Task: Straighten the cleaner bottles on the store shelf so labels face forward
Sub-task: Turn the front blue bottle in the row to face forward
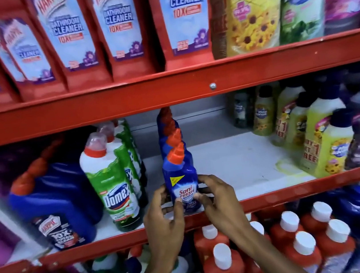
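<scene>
A small blue Sani Fresh bottle (181, 178) with an orange cap stands upright at the front of the middle shelf (236, 160), its label facing me. Both hands hold its lower half: my left hand (164, 218) grips the left side with the thumb on the label, and my right hand (216, 201) wraps the right side. Several more blue bottles of the same kind (168, 128) line up behind it. To its left stand green Domex bottles (114, 190) and a big blue Harpic bottle (54, 206), label forward.
Yellow and purple cleaner bottles (329, 144) crowd the right of the middle shelf, with bare shelf between them and the blue row. Red Harpic refill packs (120, 26) fill the shelf above. Red bottles with white caps (224, 267) stand on the shelf below.
</scene>
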The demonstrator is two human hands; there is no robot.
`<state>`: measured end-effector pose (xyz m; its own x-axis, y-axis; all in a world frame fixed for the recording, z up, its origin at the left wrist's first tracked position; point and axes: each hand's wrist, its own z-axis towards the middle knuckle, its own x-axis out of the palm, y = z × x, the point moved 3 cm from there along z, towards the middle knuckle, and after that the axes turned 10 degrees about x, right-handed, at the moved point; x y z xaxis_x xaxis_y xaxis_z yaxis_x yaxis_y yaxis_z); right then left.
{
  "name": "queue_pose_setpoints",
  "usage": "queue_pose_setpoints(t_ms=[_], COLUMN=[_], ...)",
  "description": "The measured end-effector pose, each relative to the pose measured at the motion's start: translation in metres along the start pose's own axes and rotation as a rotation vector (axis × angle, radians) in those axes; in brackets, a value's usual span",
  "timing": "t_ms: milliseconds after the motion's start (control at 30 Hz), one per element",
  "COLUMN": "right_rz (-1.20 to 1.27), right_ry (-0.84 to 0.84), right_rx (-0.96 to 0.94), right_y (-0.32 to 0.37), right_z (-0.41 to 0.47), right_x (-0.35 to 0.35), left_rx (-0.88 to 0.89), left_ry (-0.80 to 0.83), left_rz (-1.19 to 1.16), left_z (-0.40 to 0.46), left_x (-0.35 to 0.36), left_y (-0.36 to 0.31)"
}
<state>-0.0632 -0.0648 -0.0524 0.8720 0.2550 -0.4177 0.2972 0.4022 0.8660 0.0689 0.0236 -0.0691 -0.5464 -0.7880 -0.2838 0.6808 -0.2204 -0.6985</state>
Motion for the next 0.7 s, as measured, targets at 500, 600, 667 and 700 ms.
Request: queue_pose_setpoints(t_ms=[500, 600, 667, 700], right_rz=[0.411, 0.467, 0.487, 0.488], right_ry=[0.13, 0.199, 0.222, 0.222], right_rx=[0.275, 0.259, 0.287, 0.298], right_y=[0.001, 0.001, -0.004, -0.007], right_z=[0.011, 0.016, 0.015, 0.016], right_x=[0.014, 0.021, 0.024, 0.025], left_rx=[-0.313, -0.343, -0.363, -0.379], left_ry=[0.069, 0.095, 0.106, 0.107], left_rz=[-0.453, -0.518, -0.541, -0.556], left_z=[0.015, 0.014, 0.012, 0.012], left_x=[0.019, 0.029, 0.034, 0.035], left_y=[0.003, -0.002, -0.004, -0.004])
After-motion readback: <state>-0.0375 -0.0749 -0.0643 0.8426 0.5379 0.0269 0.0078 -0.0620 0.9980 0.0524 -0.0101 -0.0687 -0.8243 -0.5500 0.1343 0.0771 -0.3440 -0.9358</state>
